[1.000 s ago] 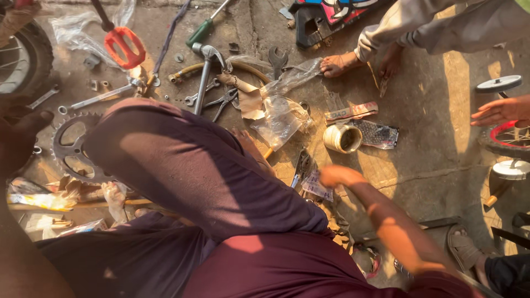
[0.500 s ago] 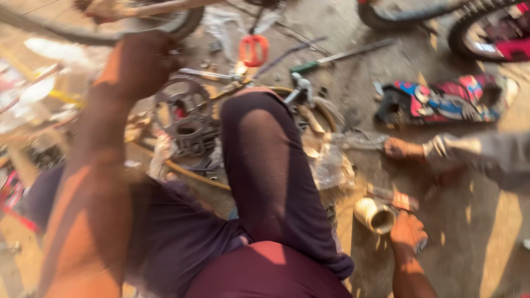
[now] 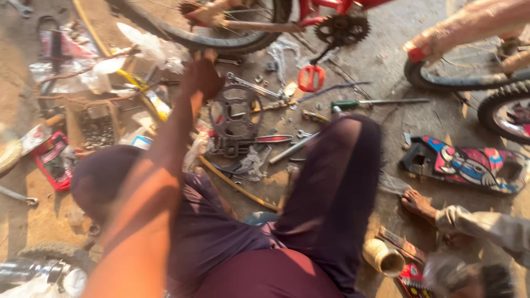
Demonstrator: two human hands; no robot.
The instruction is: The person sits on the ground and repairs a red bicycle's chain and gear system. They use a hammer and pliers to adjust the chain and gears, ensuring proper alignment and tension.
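My left hand (image 3: 201,74) is stretched far forward, its arm running up from the lower left. It hovers over a pile of tools beside a dark toothed chainring (image 3: 237,113), just below a bicycle wheel (image 3: 221,30). The hand is blurred, so I cannot make out whether its fingers hold anything. My right hand is out of sight. My knees in dark purple trousers (image 3: 337,182) fill the middle of the view.
Red-handled pliers (image 3: 311,77), a green-handled screwdriver (image 3: 353,103) and spanners lie on the dirt floor. A box of small parts (image 3: 96,127) sits left, a colourful plastic panel (image 3: 469,165) right, a tape roll (image 3: 382,257) lower right. Another person's foot (image 3: 418,203) rests nearby.
The view has swung up and left. My left arm has reached further forward over the tool pile. My right hand, seen low on the right before, has left the view.
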